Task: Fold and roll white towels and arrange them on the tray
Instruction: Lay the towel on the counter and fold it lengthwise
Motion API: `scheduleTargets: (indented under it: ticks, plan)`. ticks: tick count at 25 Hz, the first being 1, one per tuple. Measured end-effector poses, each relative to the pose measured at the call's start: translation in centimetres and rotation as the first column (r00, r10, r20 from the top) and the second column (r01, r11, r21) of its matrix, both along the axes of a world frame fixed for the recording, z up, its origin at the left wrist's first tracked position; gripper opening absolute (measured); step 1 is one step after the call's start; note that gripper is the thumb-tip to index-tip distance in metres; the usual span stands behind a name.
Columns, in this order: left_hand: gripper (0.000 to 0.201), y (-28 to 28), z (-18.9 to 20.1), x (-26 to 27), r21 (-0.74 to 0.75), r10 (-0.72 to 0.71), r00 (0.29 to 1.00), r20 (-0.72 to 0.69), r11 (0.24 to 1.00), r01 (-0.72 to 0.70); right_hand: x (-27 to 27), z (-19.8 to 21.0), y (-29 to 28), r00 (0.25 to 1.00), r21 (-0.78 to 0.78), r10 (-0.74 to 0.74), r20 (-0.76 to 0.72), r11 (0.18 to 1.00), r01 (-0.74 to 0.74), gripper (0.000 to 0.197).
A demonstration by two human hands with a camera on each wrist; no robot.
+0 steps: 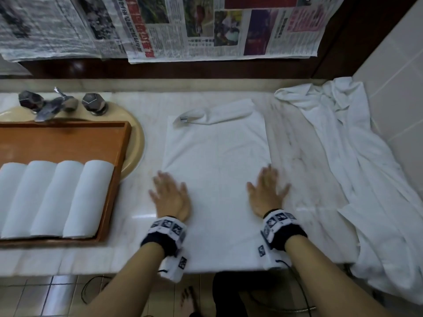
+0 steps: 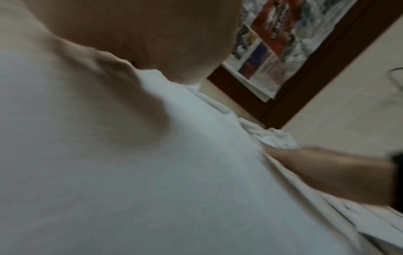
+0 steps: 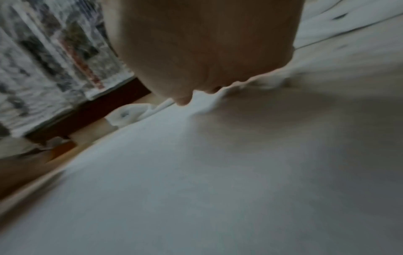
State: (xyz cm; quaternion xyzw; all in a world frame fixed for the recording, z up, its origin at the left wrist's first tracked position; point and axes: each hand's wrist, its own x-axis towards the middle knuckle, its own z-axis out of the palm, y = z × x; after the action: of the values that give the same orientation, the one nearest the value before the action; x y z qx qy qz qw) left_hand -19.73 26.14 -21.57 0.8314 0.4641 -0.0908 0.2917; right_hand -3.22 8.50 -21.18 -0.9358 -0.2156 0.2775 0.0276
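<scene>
Two hands down flat on the towel (image 1: 217, 170) — left hand (image 1: 170, 197) near its left edge, right hand (image 1: 266, 194) near its right edge, fingers spread and straight, gripping nothing. Both are blurred. The towel lies spread on the counter (image 1: 146, 110), its far corner bunched over. Four rolls (image 1: 57, 197) sit side by side in the tray (image 1: 68, 140) over the sink (image 1: 137, 138) to the left — more white cloth (image 1: 348, 156) heaped at the right
</scene>
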Motion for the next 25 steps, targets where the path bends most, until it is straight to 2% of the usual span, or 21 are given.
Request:
scheduleTargets:
  ticks: [2, 3, 4, 5, 6, 7, 8, 9, 10, 12, 13, 14, 15, 18, 20, 25]
  plan:
    - [0.059, -2.8, 0.6, 4.5, -0.113, -0.256, 0.953, 0.165, 0.955, 0.276, -1.2, 0.3, 4.0, 0.96, 0.127, 0.274, -0.054, 0.956, -0.266, 0.062]
    - [0.057, -3.5, 0.4, 5.6, -0.131, -0.356, 0.912, 0.204, 0.913, 0.385, -1.3, -0.2, 4.7, 0.926, 0.153, 0.371, -0.066, 0.921, -0.359, 0.06]
    - [0.056, -2.6, 0.0, 6.0, -0.117, -0.408, 0.893, 0.189, 0.894, 0.433, -0.4, -0.5, 4.5, 0.915, 0.155, 0.398, -0.065, 0.91, -0.384, 0.06]
    - [0.056, -0.9, -0.6, 5.7, -0.079, -0.383, 0.913, 0.138, 0.915, 0.396, 1.2, -0.9, 3.5, 0.934, 0.131, 0.354, -0.054, 0.929, -0.345, 0.06]
    - [0.057, 1.3, -1.2, 5.2, -0.042, -0.293, 0.953, 0.073, 0.954, 0.296, 3.1, -1.2, 2.1, 0.966, 0.095, 0.254, -0.048, 0.964, -0.248, 0.061]
    - [0.059, 3.3, -1.3, 4.7, -0.008, -0.126, 0.992, 0.016, 0.992, 0.126, 5.1, -1.0, 0.8, 0.992, 0.056, 0.116, -0.05, 0.992, -0.113, 0.062]
    - [0.061, 4.7, -0.8, 4.6, 0.0, 0.033, 0.999, -0.018, 0.999, -0.033, 6.5, -0.6, 0.2, 0.998, 0.022, 0.003, -0.062, 1.0, -0.001, 0.064]
    - [0.062, 5.2, -0.2, 5.3, -0.034, 0.106, 0.994, -0.005, 0.994, -0.106, 7.3, 0.0, 0.5, 0.997, 0.005, -0.038, -0.064, 0.999, 0.038, 0.065]
    - [0.062, 4.4, 0.8, 6.8, -0.093, 0.067, 0.996, 0.065, 0.994, -0.061, 7.2, 0.5, 1.8, 0.999, 0.025, 0.011, -0.05, 1.0, -0.01, 0.064]
    - [0.059, 1.5, 1.4, 11.1, -0.155, -0.219, 0.953, 0.209, 0.955, 0.253, 6.4, 0.9, 5.8, 0.966, 0.135, 0.253, -0.045, 0.96, -0.245, 0.06]
    - [0.057, 0.4, 1.0, 12.5, -0.167, -0.34, 0.91, 0.239, 0.908, 0.384, 6.0, 0.7, 7.3, 0.932, 0.184, 0.357, -0.059, 0.922, -0.341, 0.058]
    - [0.056, 0.7, 0.6, 13.3, -0.159, -0.406, 0.886, 0.224, 0.882, 0.444, 6.4, 0.5, 8.2, 0.911, 0.2, 0.406, -0.077, 0.901, -0.384, 0.056]
    - [0.056, 2.1, 0.0, 13.5, -0.12, -0.401, 0.901, 0.167, 0.899, 0.422, 7.4, 0.3, 8.2, 0.916, 0.182, 0.39, -0.091, 0.911, -0.37, 0.056]
    - [0.059, 8.0, -1.2, 12.0, 0.006, -0.218, 0.974, -0.056, 0.976, 0.218, 10.7, -0.3, 6.8, 0.971, 0.03, 0.226, -0.079, 0.974, -0.225, 0.063]
    - [0.063, 9.6, -1.3, 11.3, -0.019, -0.203, 0.977, -0.071, 0.979, 0.202, 11.2, -0.5, 6.4, 0.974, -0.008, 0.219, -0.064, 0.975, -0.22, 0.068]
    - [0.068, 8.5, -0.7, 9.4, -0.022, -0.247, 0.966, -0.07, 0.969, 0.247, 9.6, -0.1, 5.0, 0.968, 0.018, 0.243, -0.066, 0.97, -0.242, 0.069]
